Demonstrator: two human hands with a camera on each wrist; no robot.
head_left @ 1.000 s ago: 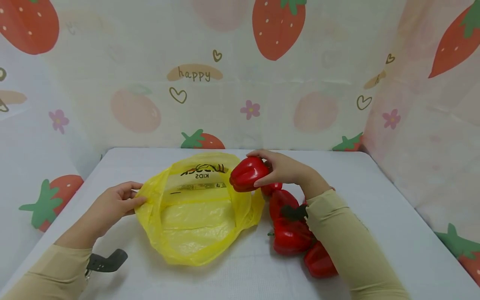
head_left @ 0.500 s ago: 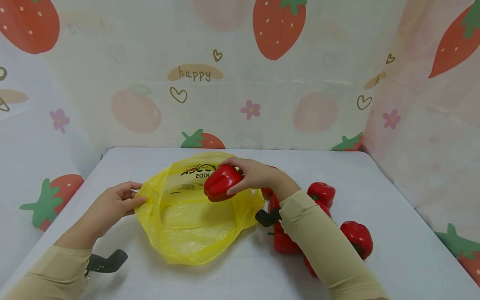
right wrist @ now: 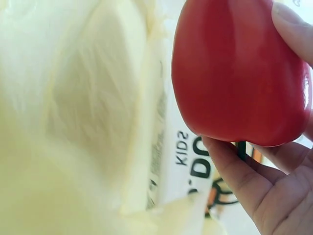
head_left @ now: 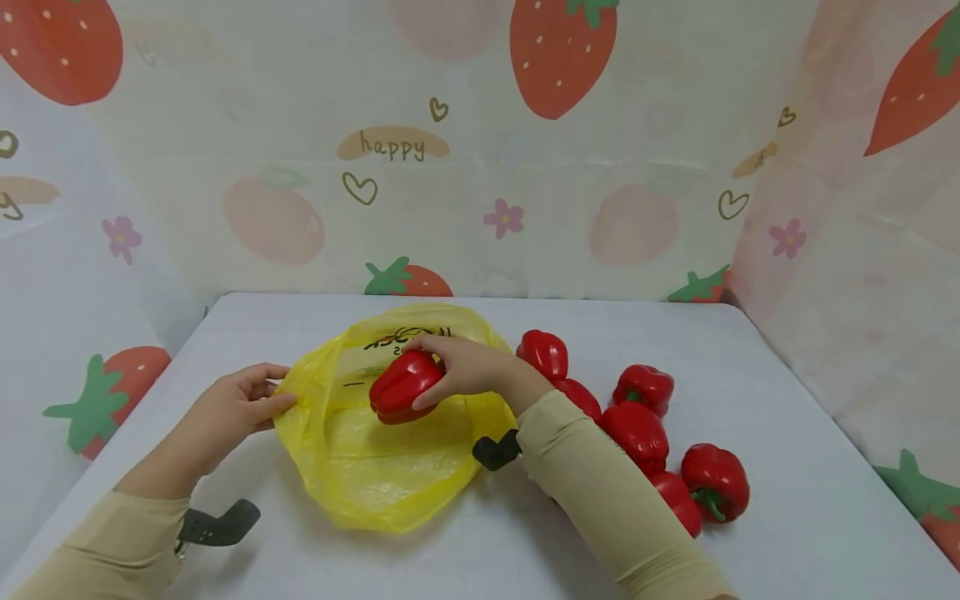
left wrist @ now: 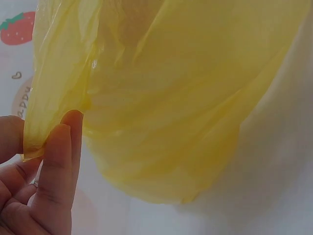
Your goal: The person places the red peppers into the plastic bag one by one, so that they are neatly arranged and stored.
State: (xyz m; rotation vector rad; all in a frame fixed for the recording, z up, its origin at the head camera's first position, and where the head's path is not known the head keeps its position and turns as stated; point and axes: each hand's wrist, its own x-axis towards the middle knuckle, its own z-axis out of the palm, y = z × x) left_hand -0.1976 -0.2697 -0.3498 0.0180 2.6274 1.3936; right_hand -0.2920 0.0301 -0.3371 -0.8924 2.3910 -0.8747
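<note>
A yellow plastic bag (head_left: 390, 492) lies on the table with its mouth spread wide toward me. My left hand (head_left: 236, 417) pinches the left edge of its rim; the left wrist view shows the thin plastic (left wrist: 54, 88) between thumb and fingers. In my right hand (head_left: 468, 367) is a glossy red bell pepper (head_left: 405, 387), gripped between thumb and fingers over the bag's mouth. Up close in the right wrist view, the pepper (right wrist: 239, 73) has its green stem turned toward the palm, with the bag's printed lettering behind.
Several more red bell peppers (head_left: 636, 433) lie in a group right of the bag, partly hidden by my right sleeve (head_left: 607, 483). One pepper (head_left: 716, 482) sits at the group's right side. A strawberry-print cloth (head_left: 465, 167) hangs behind the white table (head_left: 787, 500).
My right hand has carried the bell pepper leftward from the bag's right side to over its mouth, slightly lower. The left hand keeps its hold on the rim.
</note>
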